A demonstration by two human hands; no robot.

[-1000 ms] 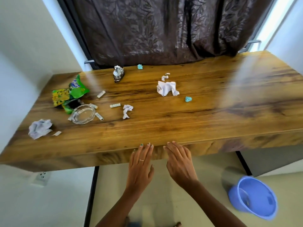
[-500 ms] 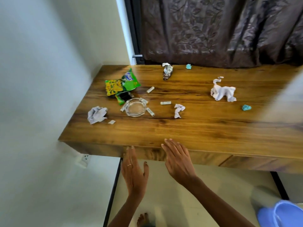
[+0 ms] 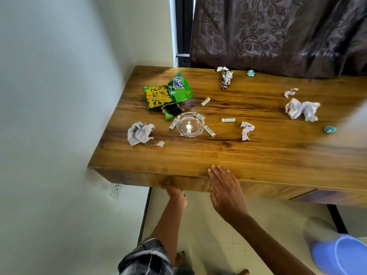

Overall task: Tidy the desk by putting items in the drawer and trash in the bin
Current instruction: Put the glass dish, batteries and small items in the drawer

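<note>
On the wooden desk [image 3: 258, 155] lie a green snack bag [image 3: 168, 94], a glass ashtray [image 3: 190, 127], several white batteries such as one [image 3: 228, 120] right of the ashtray, crumpled papers [image 3: 140, 133] [image 3: 301, 109] [image 3: 246, 130], a foil wrapper [image 3: 226, 78] and two teal scraps [image 3: 329, 129] [image 3: 250, 73]. My left hand [image 3: 176, 195] reaches under the drawer front [image 3: 190, 183]; its fingers are hidden there. My right hand [image 3: 226, 191] lies flat with straight fingers against the front panel, fingertips at the desk's top edge.
A blue bin [image 3: 341, 255] stands on the floor at the lower right. A white wall closes the left side, with a socket [image 3: 117, 188] below the desk. A dark curtain [image 3: 278, 32] hangs behind. A black item [image 3: 173, 109] lies partly under the snack bag.
The view has swung left and closer to the desk's left end. My left hand has gone from open air in front of the desk to under the drawer front. My right hand stays at the edge.
</note>
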